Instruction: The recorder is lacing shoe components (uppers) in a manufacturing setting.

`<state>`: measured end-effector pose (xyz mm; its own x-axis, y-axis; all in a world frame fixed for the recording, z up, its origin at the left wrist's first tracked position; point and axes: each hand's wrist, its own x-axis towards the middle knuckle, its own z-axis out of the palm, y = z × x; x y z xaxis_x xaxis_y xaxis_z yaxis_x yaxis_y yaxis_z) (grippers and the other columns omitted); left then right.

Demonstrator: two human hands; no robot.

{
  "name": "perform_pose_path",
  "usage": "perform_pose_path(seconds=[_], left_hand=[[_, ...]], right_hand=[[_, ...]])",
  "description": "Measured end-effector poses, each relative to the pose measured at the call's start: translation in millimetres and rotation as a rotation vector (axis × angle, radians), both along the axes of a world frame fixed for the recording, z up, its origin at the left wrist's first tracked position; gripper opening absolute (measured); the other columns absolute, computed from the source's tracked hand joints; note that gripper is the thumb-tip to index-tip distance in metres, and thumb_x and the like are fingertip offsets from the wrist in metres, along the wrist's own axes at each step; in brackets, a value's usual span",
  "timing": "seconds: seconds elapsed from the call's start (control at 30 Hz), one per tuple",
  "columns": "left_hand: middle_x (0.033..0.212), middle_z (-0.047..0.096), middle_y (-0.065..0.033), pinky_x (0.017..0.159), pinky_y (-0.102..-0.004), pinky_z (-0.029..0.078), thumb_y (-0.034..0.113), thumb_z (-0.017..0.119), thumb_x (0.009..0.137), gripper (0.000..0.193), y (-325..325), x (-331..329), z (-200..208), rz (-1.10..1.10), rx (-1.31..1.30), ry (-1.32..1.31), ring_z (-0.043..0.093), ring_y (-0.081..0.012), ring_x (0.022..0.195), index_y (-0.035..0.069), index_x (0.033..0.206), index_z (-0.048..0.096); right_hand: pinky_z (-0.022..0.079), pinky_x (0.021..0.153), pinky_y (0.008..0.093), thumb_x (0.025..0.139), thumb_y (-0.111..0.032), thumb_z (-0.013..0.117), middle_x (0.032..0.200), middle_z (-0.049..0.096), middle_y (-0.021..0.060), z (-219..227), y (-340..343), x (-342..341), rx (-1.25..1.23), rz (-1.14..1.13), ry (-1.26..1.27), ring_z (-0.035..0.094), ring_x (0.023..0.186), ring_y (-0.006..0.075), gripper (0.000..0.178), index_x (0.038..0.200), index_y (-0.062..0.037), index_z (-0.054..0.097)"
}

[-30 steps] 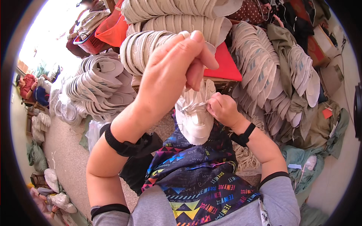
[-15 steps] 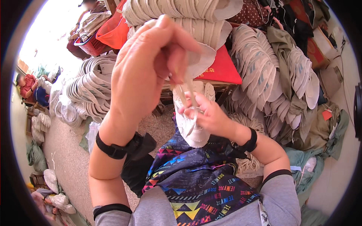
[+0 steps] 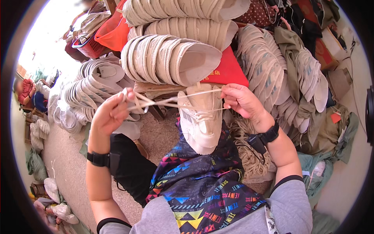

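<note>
A whitish sneaker (image 3: 200, 134) rests on my lap with its toe pointing toward me. Its light lace (image 3: 198, 93) is stretched sideways above the tongue. My left hand (image 3: 113, 111), to the left of the sneaker, is closed on lace strands, and a loose loop dangles beside its fingers. My right hand (image 3: 244, 102), just right of the sneaker, pinches another part of the lace between thumb and fingertips. Neither hand touches the sneaker's body. Under it lies my dark patterned apron (image 3: 206, 183).
Nested beige shoe uppers (image 3: 156, 58) are stacked on a low wooden stand ahead, by a red bag (image 3: 235, 70). More uppers (image 3: 261, 62) hang in bundles at the right. A heap of laces (image 3: 253, 156) lies right of my lap. Another person (image 3: 28, 91) sits far left.
My left hand has dropped from high in front of the stacked uppers to the left, uncovering them. My right hand has moved off the sneaker to the right. The lace is now drawn between them.
</note>
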<state>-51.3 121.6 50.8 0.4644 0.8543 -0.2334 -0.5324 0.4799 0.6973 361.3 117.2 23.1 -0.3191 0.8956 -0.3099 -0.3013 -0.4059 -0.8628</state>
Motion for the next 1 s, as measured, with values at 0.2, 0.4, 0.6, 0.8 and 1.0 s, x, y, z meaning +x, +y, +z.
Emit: perform_pose_path(seconds=[0.2, 0.4, 0.6, 0.8, 1.0], left_hand=[[0.074, 0.055, 0.0019, 0.047, -0.0148, 0.031, 0.011, 0.052, 0.099, 0.024, -10, -9, -6, 0.019, 0.211, 0.868, 0.035, -0.0018, 0.052, 0.000, 0.118, 0.062], [0.094, 0.057, -0.0036, 0.056, -0.0167, 0.034, 0.004, 0.046, 0.099, 0.034, 24, -85, -16, 0.348, 0.224, 0.009, 0.036, -0.0031, 0.058, -0.003, 0.132, 0.049], [0.112, 0.057, -0.0153, 0.076, -0.0268, 0.046, -0.008, 0.046, 0.094, 0.040, 67, -274, -47, 0.737, 0.140, -0.298, 0.053, -0.0171, 0.086, -0.007, 0.134, 0.043], [0.115, 0.058, -0.0156, 0.087, -0.0299, 0.050, 0.002, 0.043, 0.098, 0.032, 56, -289, -23, 1.004, 0.442, 0.258, 0.057, -0.0184, 0.099, -0.006, 0.128, 0.051], [0.092, 0.066, -0.0032, 0.067, -0.0212, 0.047, 0.014, 0.057, 0.097, 0.019, -12, 33, -23, 0.423, 0.591, 0.871, 0.058, -0.0067, 0.077, 0.003, 0.108, 0.068]], right_hand=[[0.032, 0.050, 0.0221, 0.095, -0.015, 0.057, 0.058, 0.036, -0.0078, 20, 16, 21, 0.074, -0.116, 0.154, 0.031, 0.049, 0.0038, 0.018, 0.081, -0.0037, 0.059], [0.037, 0.054, 0.0230, 0.096, -0.013, 0.056, 0.064, 0.042, -0.0055, 43, 22, 86, 0.069, -0.387, 0.231, 0.040, 0.053, 0.0052, 0.016, 0.099, 0.0029, 0.058], [0.034, 0.047, 0.0215, 0.097, -0.006, 0.048, 0.066, 0.040, -0.0049, 81, 6, 272, 0.085, -0.646, 0.135, 0.036, 0.050, 0.0054, 0.023, 0.119, 0.0017, 0.050], [0.025, 0.038, 0.0217, 0.095, -0.008, 0.047, 0.067, 0.041, -0.0031, 92, -35, 368, 0.328, -1.438, -0.326, 0.031, 0.046, 0.0047, 0.024, 0.116, -0.0006, 0.055], [0.023, 0.041, 0.0179, 0.096, -0.022, 0.049, 0.066, 0.040, -0.0109, 13, -28, 162, 0.206, -0.802, -0.777, 0.032, 0.049, 0.0010, 0.020, 0.107, -0.0098, 0.060]])
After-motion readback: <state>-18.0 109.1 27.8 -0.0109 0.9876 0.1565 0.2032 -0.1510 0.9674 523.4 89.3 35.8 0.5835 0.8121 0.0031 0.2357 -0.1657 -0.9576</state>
